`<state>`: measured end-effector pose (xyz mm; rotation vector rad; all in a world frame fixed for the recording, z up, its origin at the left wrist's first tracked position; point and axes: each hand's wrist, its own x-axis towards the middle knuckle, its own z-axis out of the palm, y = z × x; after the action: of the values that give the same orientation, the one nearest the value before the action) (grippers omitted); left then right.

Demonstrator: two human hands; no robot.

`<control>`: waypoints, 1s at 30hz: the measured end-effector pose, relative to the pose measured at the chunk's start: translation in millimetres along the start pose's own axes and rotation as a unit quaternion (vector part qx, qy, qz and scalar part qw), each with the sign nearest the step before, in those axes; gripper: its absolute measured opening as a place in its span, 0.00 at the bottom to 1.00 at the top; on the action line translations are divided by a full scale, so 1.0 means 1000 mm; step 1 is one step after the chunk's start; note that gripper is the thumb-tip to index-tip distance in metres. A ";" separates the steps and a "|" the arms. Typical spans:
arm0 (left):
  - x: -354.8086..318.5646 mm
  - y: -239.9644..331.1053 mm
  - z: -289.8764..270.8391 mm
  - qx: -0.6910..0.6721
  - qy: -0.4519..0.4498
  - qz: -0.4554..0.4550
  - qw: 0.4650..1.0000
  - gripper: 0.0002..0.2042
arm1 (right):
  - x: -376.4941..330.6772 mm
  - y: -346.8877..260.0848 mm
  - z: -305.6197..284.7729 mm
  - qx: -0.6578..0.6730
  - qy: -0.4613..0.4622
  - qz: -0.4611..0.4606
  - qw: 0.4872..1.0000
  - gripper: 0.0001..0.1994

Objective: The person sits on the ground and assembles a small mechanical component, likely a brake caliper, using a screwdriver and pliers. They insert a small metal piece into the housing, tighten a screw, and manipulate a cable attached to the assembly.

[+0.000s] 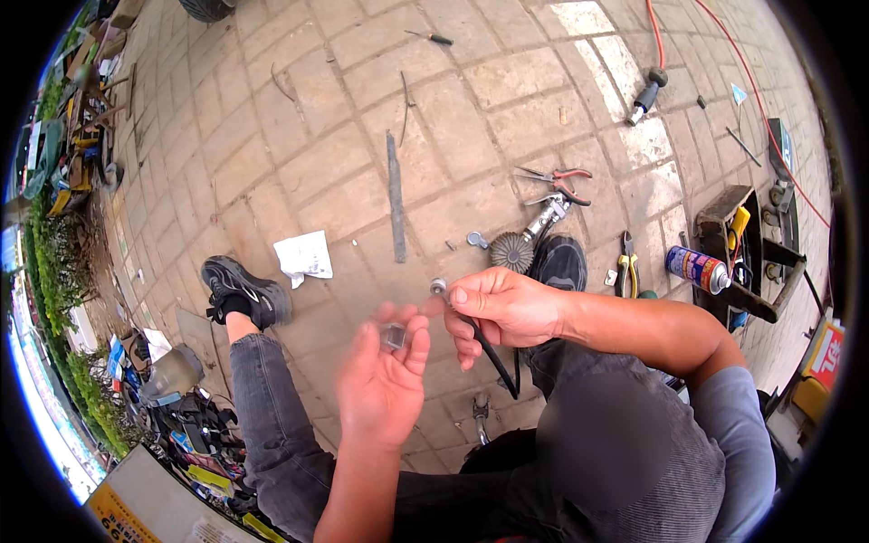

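Palm up, my left hand point(382, 385) has its fingers curled around a small clear, square-edged piece point(394, 336); the fingers are partly blurred. Just right of it, my right hand point(507, 308) pinches a black cable or hose point(491, 360) between thumb and fingers. A small round metal end point(439, 286) sticks out beyond the right thumb. The black length loops down below the right hand. Beyond that hand, on the paving, lies a dark ribbed round part point(511, 252), with a shiny metal fitting point(548, 215) beside it.
Red-handled pliers point(568, 185), yellow-and-black pliers point(626, 264) and a spray can point(697, 270) lie on the right, by a tool tray point(724, 204). A grey strip point(396, 199) and white packet point(303, 258) lie ahead. An air tool point(646, 98) ends a red hose point(655, 32).
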<state>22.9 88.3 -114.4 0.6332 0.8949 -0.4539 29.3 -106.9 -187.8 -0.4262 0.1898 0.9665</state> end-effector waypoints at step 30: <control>0.011 -0.018 -0.020 0.199 -0.025 0.091 0.975 0.19 | -0.016 -0.007 0.039 -0.584 0.081 -0.214 0.779 0.09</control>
<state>7.2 87.3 -138.4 1.0573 0.6925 -0.4856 24.9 -106.3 -145.4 -1.6334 -0.3934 0.4799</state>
